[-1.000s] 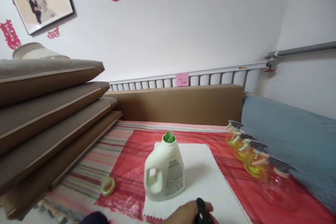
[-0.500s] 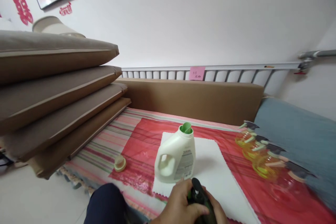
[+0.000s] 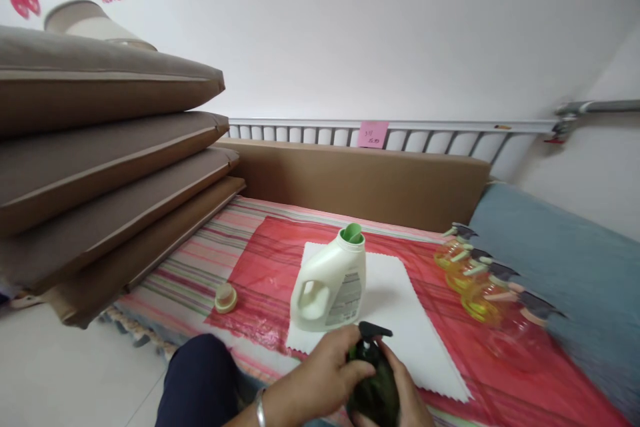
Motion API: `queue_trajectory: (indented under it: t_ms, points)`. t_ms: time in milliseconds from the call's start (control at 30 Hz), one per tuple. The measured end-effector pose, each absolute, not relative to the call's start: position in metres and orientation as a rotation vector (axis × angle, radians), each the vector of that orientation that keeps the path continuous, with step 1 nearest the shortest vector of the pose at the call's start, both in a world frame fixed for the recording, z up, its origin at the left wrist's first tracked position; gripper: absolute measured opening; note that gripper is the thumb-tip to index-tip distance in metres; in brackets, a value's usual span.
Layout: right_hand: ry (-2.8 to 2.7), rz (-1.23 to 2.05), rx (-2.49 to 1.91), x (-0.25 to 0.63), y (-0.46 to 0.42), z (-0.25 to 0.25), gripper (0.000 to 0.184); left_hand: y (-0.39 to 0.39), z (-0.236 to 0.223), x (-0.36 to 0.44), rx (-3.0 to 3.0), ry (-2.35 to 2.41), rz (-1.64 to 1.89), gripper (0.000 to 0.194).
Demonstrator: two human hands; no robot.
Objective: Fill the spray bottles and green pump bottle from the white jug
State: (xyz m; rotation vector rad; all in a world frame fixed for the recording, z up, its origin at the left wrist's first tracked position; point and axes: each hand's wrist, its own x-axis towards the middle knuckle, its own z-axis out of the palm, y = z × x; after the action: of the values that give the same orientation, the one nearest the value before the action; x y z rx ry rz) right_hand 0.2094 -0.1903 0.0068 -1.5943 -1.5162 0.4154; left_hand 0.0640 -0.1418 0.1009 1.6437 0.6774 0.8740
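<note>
Between my hands, low in the view, stands a dark green pump bottle (image 3: 376,392) with a black pump head. My left hand (image 3: 334,370), wearing a silver bracelet, grips its neck just below the pump. The fingers of my right hand (image 3: 411,395) wrap round the right side and bottom of the bottle. Just beyond is a white detergent jug (image 3: 325,303), uncapped, its green pouring spout showing. It stands upright on a white scalloped-edge sheet (image 3: 395,307). To its left a pale cap (image 3: 226,298) lies on the cloth.
Several clear pump bottles (image 3: 473,287) with yellow or pink contents line the right side. Beneath them spreads a red translucent sheet (image 3: 250,280) over a striped cloth (image 3: 187,280). Brown cushions (image 3: 115,140) are stacked at left. A long cushion (image 3: 350,183) backs the surface.
The camera view has shifted slightly. The pump bottle is raised and shows more of its body and pump head, with both hands still round it. The jug and cap stay put.
</note>
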Motion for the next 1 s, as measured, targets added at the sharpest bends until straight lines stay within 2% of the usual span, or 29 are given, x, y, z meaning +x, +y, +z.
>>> queue_trajectory:
  t_ms: [100, 200, 300, 467, 533, 633, 700, 800, 900, 1000]
  points:
    - [-1.564, 0.394, -1.525, 0.207, -0.191, 0.013, 0.074, -0.137, 0.096, 0.065, 1.600, 0.807, 0.987, 0.026]
    - [-1.595, 0.389, -1.551, 0.205, -0.192, 0.019, 0.076, -0.137, 0.092, 0.064, 1.644, 0.907, 1.043, 0.036]
    - [-1.612, 0.403, -1.566, 0.204, -0.193, 0.022, 0.079, -0.137, 0.096, 0.061, 1.650, 0.748, 0.916, 0.043]
    - [-1.579, 0.440, -1.518, 0.201, -0.193, 0.021, 0.083, -0.136, 0.099, 0.063, 1.695, 0.855, 0.974, 0.024]
    - [-1.558, 0.436, -1.534, 0.200, -0.193, 0.020, 0.083, -0.137, 0.097, 0.064, 1.729, 0.946, 1.041, 0.030]
    - [-1.568, 0.447, -1.560, 0.202, -0.194, 0.020, 0.082, -0.139, 0.096, 0.063, 1.704, 0.817, 0.953, 0.043]
    - [-1.594, 0.475, -1.553, 0.203, -0.195, 0.020, 0.083, -0.139, 0.096, 0.063, 1.638, 0.715, 0.869, 0.041]
    - [-1.615, 0.487, -1.538, 0.204, -0.194, 0.019, 0.081, -0.138, 0.097, 0.065, 1.583, 0.839, 0.963, 0.030]
    - [-1.598, 0.474, -1.576, 0.205, -0.192, 0.017, 0.077, -0.138, 0.097, 0.065, 1.608, 0.957, 1.035, 0.041]
    - [-1.613, 0.487, -1.576, 0.204, -0.191, 0.018, 0.078, -0.139, 0.098, 0.061, 1.573, 0.773, 0.904, 0.045]
